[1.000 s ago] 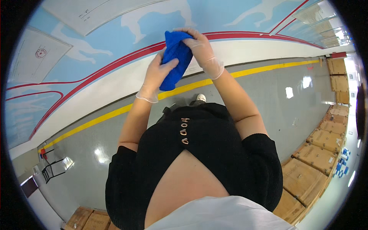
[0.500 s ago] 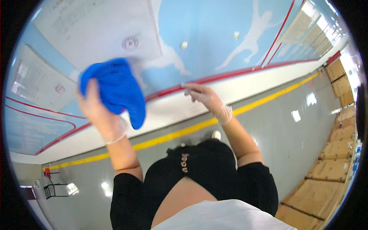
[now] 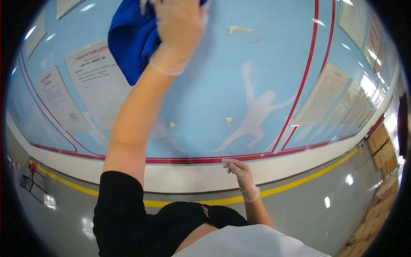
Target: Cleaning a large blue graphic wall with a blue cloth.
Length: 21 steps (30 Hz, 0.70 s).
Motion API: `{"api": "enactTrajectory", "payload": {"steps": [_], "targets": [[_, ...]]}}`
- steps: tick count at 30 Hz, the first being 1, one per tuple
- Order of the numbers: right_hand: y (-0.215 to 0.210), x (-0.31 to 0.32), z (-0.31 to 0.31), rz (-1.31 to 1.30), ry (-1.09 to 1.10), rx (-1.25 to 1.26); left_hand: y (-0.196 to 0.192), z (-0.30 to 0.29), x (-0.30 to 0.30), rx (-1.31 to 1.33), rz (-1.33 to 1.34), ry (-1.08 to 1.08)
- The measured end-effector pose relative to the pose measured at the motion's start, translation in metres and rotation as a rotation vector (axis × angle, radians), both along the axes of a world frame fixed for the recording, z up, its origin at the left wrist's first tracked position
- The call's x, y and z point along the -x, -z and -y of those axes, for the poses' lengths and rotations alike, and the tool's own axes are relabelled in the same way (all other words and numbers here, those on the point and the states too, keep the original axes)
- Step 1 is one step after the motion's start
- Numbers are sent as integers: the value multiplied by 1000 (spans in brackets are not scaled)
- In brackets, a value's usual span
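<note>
While white rectangular notices hang left of the raised left hand, more pale framed sheets line the wall well to the right of the right hand. Red lines border the blue wall, with open grey floor beyond a yellow stripe. Gloved, the left hand presses the blue cloth against the wall overhead; the right hand hangs spread and empty, well below
</note>
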State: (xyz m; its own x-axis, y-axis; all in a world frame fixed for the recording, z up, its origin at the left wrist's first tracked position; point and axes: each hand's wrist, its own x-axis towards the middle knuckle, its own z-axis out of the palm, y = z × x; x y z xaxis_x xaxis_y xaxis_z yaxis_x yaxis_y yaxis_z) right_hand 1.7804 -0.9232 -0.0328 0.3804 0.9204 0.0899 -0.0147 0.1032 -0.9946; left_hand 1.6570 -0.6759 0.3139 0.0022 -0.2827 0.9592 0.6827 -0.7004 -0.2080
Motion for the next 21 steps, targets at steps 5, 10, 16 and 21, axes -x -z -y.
{"api": "enactTrajectory", "payload": {"steps": [5,10,16,21], "targets": [[0,-64,13,-80,163,-70,-7,49,-76,-35,-138,-85],[2,-102,10,-129,111,-62,-10,72,-128,-161,-286,15],[8,-118,5,-107,34,-61,-70,82,-175,-568,-541,170],[14,-119,-1,-141,11,-39,-154,57,-103,-509,-423,-9]]}}
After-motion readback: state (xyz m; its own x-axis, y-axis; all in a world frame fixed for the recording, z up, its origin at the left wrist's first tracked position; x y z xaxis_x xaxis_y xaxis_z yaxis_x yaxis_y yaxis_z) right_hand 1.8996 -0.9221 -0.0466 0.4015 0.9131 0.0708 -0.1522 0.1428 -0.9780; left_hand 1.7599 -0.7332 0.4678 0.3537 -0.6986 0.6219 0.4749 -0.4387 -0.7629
